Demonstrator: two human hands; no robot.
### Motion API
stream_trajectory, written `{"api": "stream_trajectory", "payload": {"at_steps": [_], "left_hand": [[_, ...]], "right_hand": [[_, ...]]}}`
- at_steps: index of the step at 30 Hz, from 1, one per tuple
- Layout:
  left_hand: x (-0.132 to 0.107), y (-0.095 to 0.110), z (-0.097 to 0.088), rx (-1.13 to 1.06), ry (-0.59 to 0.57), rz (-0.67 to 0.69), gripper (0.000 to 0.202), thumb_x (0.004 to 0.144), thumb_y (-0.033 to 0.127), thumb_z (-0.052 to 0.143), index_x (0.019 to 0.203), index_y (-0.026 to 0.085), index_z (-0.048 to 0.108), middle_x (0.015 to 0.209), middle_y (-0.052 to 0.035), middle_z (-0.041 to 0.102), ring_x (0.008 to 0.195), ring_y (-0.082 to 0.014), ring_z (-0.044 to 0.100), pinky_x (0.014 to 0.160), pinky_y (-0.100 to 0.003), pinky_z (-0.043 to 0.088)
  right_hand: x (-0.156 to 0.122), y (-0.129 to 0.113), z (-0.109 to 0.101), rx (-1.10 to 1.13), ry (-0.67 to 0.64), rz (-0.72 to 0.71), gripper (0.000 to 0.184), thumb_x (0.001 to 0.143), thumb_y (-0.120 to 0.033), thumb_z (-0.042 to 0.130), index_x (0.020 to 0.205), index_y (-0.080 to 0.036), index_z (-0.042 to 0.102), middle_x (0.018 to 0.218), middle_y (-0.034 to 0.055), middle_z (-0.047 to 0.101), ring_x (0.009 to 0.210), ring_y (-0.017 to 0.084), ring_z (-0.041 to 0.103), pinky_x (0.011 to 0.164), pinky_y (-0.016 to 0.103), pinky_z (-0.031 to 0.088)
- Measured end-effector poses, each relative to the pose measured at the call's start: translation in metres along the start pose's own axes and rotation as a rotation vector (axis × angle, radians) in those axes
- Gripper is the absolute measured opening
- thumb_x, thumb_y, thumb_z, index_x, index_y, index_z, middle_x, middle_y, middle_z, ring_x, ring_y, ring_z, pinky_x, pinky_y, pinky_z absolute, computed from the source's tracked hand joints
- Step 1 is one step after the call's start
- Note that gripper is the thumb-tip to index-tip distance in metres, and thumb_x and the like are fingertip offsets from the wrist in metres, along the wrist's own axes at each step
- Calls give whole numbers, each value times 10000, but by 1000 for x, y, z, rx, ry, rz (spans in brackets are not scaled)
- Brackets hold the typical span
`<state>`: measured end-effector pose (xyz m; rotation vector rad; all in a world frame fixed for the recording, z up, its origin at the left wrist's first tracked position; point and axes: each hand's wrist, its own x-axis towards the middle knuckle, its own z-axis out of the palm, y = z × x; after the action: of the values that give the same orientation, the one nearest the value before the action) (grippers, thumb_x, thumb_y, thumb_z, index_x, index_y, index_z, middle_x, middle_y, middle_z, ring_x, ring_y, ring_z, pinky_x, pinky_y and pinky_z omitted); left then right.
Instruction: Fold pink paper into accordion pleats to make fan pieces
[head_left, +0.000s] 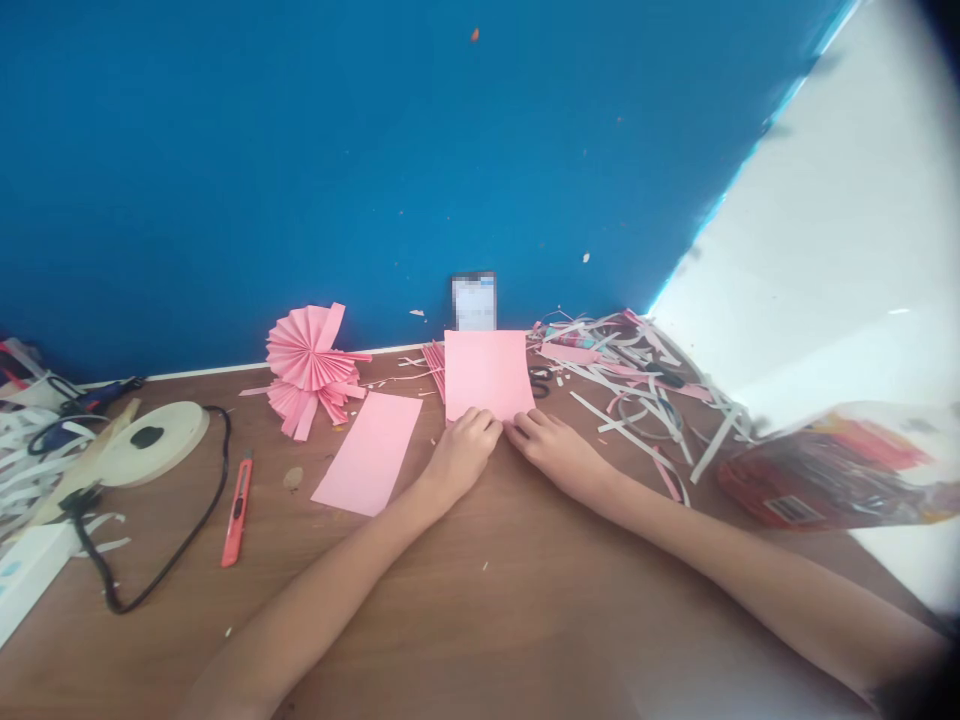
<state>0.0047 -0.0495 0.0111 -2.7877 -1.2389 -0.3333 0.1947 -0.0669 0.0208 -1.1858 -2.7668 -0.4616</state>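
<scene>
A pink sheet of paper (pixel 486 372) stands tilted up in front of me, its near edge between both hands. My left hand (pixel 466 445) is closed on the lower left part of that edge. On the lower right part, my right hand (pixel 546 448) grips it with curled fingers; the two hands almost meet at the middle. A second pink sheet (pixel 369 452) lies flat to the left of my left hand. Partly hidden behind the held paper is a pleated pink piece (pixel 433 365). Black scissor handles (pixel 540 380) show just right of the sheet.
Folded pink paper fans (pixel 309 350) stand against the blue wall. A red box cutter (pixel 238 508), a black cable (pixel 180 550) and a roll of tape (pixel 161 440) lie left. A phone (pixel 475 302) leans at the back. Paper strips (pixel 637 365) and a plastic bag (pixel 817 470) are right.
</scene>
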Motion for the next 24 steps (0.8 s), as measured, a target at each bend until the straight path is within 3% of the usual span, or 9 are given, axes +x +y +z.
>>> {"api": "stream_trajectory", "payload": {"at_steps": [6,14,20,24], "left_hand": [[-4,24,0,75,4,-54,274,828,12,437,1058,96,558,988,-126,606,974,-231,552,825,-338,472],[-8,43,-2,174,0,-174,309,818,25,421,1095,30,557,1011,-198,593,989,-280,549,769,-356,471],[-14,51,-7,209,75,-228,334,846,16,349,1074,75,585,1028,-187,589,950,-277,531,778,-389,443],[-16,55,-13,228,119,-227,376,834,21,355,1092,111,614,1019,-164,600,1069,-323,499,923,-488,391]], "right_hand": [[-1,-5,-1,11,-5,60,279,846,-24,455,1082,-134,553,981,110,542,866,233,492,671,330,437],[-1,-9,2,-40,-28,69,178,856,-61,471,958,-133,598,945,116,544,825,232,475,657,332,430],[0,-6,7,24,20,102,147,852,-59,478,906,-140,587,950,114,547,821,229,467,700,340,406],[0,-5,9,37,24,112,150,850,-50,471,889,-143,582,953,113,550,824,226,460,714,338,392]]}}
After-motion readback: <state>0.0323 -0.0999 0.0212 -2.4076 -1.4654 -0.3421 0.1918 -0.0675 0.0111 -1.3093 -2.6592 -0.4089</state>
